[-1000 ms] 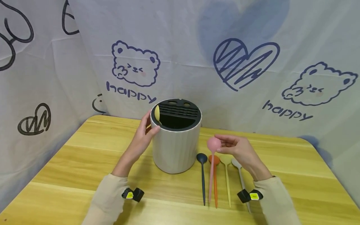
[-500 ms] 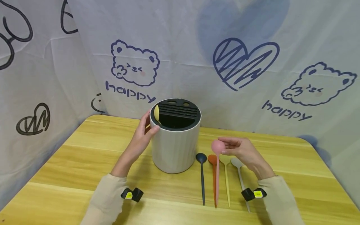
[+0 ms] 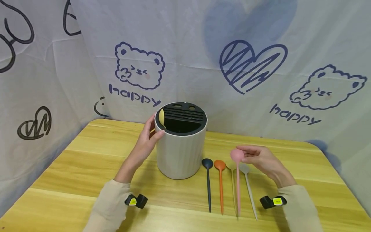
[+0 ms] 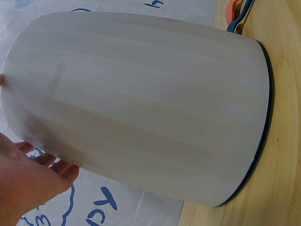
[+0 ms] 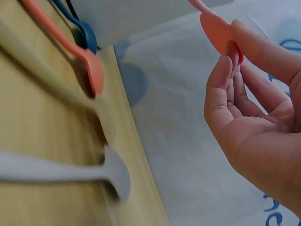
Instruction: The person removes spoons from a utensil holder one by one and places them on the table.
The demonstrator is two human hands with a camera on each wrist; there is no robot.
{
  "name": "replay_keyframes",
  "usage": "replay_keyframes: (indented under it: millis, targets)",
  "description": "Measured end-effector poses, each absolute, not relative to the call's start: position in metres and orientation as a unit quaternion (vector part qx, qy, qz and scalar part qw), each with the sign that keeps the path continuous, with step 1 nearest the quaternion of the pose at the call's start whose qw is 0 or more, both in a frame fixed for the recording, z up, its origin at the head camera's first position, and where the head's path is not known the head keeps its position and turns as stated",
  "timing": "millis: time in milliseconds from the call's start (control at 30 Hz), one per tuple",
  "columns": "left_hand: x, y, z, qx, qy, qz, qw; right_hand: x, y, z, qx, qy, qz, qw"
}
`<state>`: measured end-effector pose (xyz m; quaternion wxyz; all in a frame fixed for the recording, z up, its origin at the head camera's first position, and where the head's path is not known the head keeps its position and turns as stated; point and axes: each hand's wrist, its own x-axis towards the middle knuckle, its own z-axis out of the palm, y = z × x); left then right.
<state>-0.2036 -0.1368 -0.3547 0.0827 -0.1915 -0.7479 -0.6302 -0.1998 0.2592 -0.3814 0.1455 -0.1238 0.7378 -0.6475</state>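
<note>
A white ribbed utensil holder (image 3: pixel 180 154) with a black slotted lid (image 3: pixel 181 112) stands on the table. My left hand (image 3: pixel 146 141) holds its left side near the top, thumb by the rim, fingers partly hidden behind it. A yellow spoon (image 3: pixel 161 117) leans in the lid opening, its handle mostly out of sight. By its bowl, my right hand (image 3: pixel 261 161) pinches a pink spoon (image 3: pixel 237 156) between thumb and fingers, handle pointing down towards me. It hangs over the table, in front of a second yellow spoon (image 3: pixel 233 180) and left of a white spoon (image 3: pixel 250 190).
Right of the holder, a dark blue spoon (image 3: pixel 208 180) and an orange spoon (image 3: pixel 221 183) lie side by side on the wooden table (image 3: pixel 87 167), handles towards me. Behind the table's back edge hangs a printed white cloth (image 3: pixel 191 80).
My right hand has moved the pink spoon to the right and slightly nearer, from above the orange spoon to above the second yellow one. My left hand stays on the holder.
</note>
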Motion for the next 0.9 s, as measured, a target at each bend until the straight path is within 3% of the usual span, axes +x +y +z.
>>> replay_keyframes:
  millis: [900]
  targets:
    - [-0.205,-0.136,-0.355,-0.191,-0.746,-0.633,0.084,-0.193,0.328,-0.398,-0.108,0.743,-0.646,0.138]
